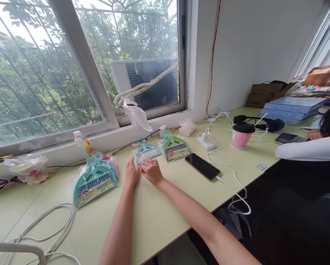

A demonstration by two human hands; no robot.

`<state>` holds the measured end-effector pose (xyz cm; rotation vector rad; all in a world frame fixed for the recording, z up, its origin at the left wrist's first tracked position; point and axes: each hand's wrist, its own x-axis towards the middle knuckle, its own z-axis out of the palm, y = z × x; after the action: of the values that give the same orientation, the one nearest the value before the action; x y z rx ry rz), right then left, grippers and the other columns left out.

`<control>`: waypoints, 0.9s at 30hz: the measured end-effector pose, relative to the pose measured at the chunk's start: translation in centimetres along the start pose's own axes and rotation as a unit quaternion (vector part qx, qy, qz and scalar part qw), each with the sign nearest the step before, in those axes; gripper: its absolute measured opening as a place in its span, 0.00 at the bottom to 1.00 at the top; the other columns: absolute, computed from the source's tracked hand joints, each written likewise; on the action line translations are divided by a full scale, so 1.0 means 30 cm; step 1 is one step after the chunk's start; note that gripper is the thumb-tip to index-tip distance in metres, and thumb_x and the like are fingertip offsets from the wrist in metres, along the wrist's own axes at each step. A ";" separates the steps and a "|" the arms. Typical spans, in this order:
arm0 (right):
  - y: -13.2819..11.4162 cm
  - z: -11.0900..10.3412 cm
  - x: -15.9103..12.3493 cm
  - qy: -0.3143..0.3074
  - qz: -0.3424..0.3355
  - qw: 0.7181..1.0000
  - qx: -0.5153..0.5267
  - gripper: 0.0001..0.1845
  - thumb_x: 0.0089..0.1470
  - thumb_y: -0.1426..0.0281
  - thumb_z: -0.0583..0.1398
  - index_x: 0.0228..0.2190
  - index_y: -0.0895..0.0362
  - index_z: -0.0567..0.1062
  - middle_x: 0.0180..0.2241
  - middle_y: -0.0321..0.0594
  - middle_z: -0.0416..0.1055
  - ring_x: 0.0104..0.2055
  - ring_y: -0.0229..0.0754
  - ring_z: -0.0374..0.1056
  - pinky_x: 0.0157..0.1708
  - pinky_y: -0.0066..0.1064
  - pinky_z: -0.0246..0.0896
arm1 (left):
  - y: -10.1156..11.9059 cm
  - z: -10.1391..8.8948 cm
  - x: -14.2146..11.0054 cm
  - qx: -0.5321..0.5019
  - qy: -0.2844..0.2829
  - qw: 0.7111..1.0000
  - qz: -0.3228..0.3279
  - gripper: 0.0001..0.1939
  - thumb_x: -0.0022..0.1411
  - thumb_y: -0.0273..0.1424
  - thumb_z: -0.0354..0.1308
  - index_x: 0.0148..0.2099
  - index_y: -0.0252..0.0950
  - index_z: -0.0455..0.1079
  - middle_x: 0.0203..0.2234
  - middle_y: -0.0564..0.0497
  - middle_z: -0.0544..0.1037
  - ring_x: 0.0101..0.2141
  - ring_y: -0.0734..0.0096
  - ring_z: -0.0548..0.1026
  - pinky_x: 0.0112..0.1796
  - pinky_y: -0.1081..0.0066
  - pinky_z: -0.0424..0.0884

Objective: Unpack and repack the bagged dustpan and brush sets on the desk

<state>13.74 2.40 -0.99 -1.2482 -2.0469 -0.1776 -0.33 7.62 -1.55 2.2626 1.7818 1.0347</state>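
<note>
A teal dustpan and brush set (147, 150) in clear wrapping lies at the middle of the table, its handle toward the window. My left hand (132, 173) is at its near left corner, fingers bent against the edge. Beside it, my right hand (151, 171) curls its fingers at the near edge; the fingertips are partly hidden. Both hands are close together and low over the table. Right of them lies a green dustpan and brush set (174, 147), also wrapped. To the left is a stack of wrapped sets, a teal dustpan (94, 176) on top and pink ones beneath.
A black phone (202, 166) on a white cable lies to the right, near a power strip (205, 141) and a pink cup (241, 136). Coiled cables (54, 224) occupy the near left. A bottle (82, 143) stands by the window. Another person's sleeve (308, 147) rests at far right.
</note>
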 end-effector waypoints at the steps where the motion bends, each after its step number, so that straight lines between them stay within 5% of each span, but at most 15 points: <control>1: 0.003 0.000 0.002 0.010 0.005 1.000 0.005 0.07 0.63 0.73 0.60 0.34 0.53 0.79 0.45 0.40 0.80 0.47 0.47 0.70 0.48 0.41 0.54 | -0.002 -0.015 -0.020 -0.006 0.018 1.000 0.000 0.30 0.61 0.26 0.52 0.66 0.30 0.62 0.62 0.34 0.70 0.63 0.51 0.66 0.62 0.52 0.62; 7: 0.023 -0.013 0.010 0.070 0.056 0.996 0.019 0.07 0.59 0.75 0.63 0.32 0.53 0.80 0.43 0.38 0.81 0.46 0.45 0.70 0.47 0.38 0.51 | -0.059 -0.224 -0.159 0.031 0.181 0.982 0.029 0.20 0.67 0.26 0.50 0.58 0.35 0.70 0.63 0.38 0.69 0.64 0.49 0.63 0.65 0.48 0.54; 11: 0.023 -0.025 0.008 0.066 0.050 0.996 0.015 0.07 0.60 0.75 0.63 0.31 0.53 0.80 0.41 0.39 0.81 0.46 0.46 0.69 0.47 0.38 0.50 | -0.214 -0.393 -0.214 0.076 0.304 0.937 -0.156 0.22 0.65 0.27 0.54 0.61 0.34 0.67 0.65 0.36 0.64 0.66 0.41 0.58 0.63 0.42 0.55; 13: 0.020 -0.023 0.006 0.051 0.035 0.998 0.011 0.08 0.60 0.76 0.62 0.31 0.54 0.79 0.40 0.41 0.80 0.46 0.47 0.69 0.48 0.38 0.50 | -0.304 -0.448 -0.232 0.078 0.289 0.915 -0.271 0.27 0.63 0.30 0.57 0.63 0.30 0.64 0.64 0.30 0.64 0.64 0.37 0.59 0.60 0.40 0.60; 16: 0.019 -0.011 -0.001 0.025 0.012 1.000 0.007 0.07 0.60 0.76 0.62 0.32 0.55 0.78 0.39 0.42 0.80 0.46 0.47 0.69 0.50 0.39 0.49 | -0.391 -0.482 -0.258 0.037 0.186 0.903 -0.387 0.27 0.62 0.38 0.61 0.59 0.29 0.66 0.57 0.28 0.71 0.60 0.35 0.65 0.56 0.41 0.64; 17: 0.020 -0.006 -0.003 0.020 0.007 1.000 0.006 0.06 0.61 0.76 0.62 0.32 0.55 0.78 0.38 0.42 0.79 0.46 0.48 0.69 0.50 0.39 0.49 | -0.402 -0.483 -0.265 0.035 0.154 0.905 -0.395 0.25 0.62 0.40 0.62 0.57 0.30 0.69 0.55 0.28 0.73 0.60 0.35 0.65 0.55 0.42 0.65; 27: 0.034 0.028 -0.021 0.020 -0.043 0.999 0.003 0.07 0.62 0.75 0.59 0.33 0.54 0.76 0.39 0.43 0.79 0.47 0.50 0.71 0.51 0.39 0.50 | -0.347 -0.477 -0.282 0.112 0.179 0.903 -0.375 0.12 0.61 0.32 0.65 0.47 0.36 0.75 0.52 0.37 0.77 0.57 0.43 0.66 0.55 0.50 0.61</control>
<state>14.31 2.88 -2.26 -1.1460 -2.0667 -0.2339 -17.63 -1.32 0.91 1.2536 2.7017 1.1383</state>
